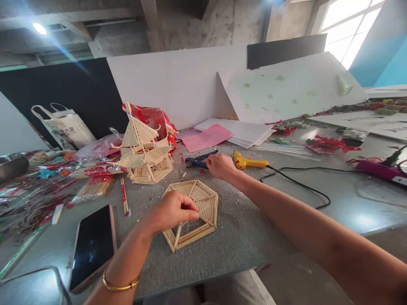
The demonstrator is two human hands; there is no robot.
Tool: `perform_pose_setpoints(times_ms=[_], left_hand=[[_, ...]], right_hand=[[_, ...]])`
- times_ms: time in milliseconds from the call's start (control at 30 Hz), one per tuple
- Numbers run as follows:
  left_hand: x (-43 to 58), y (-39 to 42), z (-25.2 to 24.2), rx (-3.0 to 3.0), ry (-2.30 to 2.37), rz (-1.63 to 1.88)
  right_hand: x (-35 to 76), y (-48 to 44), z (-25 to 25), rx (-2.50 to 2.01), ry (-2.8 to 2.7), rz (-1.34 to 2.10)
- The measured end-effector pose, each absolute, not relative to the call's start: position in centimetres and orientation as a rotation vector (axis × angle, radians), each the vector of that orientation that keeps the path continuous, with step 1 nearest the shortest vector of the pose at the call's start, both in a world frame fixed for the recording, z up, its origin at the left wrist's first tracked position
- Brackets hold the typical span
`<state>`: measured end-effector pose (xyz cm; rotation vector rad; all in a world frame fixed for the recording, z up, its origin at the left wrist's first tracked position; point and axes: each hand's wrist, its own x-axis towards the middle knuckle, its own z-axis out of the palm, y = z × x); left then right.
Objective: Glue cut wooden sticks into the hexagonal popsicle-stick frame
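My left hand [173, 207] is closed in a pinch above a six-sided frame of wooden sticks [206, 207]. Whatever sits between its fingertips is too small to make out. Parts of the frame are filled with rows of sticks, and its near section shows a gap; my hand covers the left side. Farther back, my right hand [221, 166] is closed at the end of dark blue pliers [197, 162] lying on the table. Just right of that hand rests a yellow glue gun [251, 162]. A stick-built pagoda model [146, 156] stands behind, to the left.
A phone [93, 245] lies at the left, near packs of sticks [93, 188] and plastic wrappers. Pink paper [206, 137] and white sheets [244, 131] are at the back. The glue gun's black cord [305, 168] runs right toward a purple device [378, 170].
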<state>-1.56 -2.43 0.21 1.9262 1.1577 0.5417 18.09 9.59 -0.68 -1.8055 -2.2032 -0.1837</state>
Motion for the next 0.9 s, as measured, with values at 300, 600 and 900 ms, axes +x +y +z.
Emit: perform_pose_setpoints(times_ms=[300,600,900], left_hand=[[-1.6,-1.7,-0.4,2.069,1.255,0.176],[-1.4,-1.9,-0.3,2.111,1.265,0.066],[-1.0,-2.3,-0.2,2.211,1.257,0.077]], right_hand=[[16.7,8.3,-0.8,-1.667,-2.329,-0.265],[16.5,7.9,-0.7,-1.632,-2.418,-0.281],[16.4,7.8,-0.7,-1.627,-2.454,-0.261]])
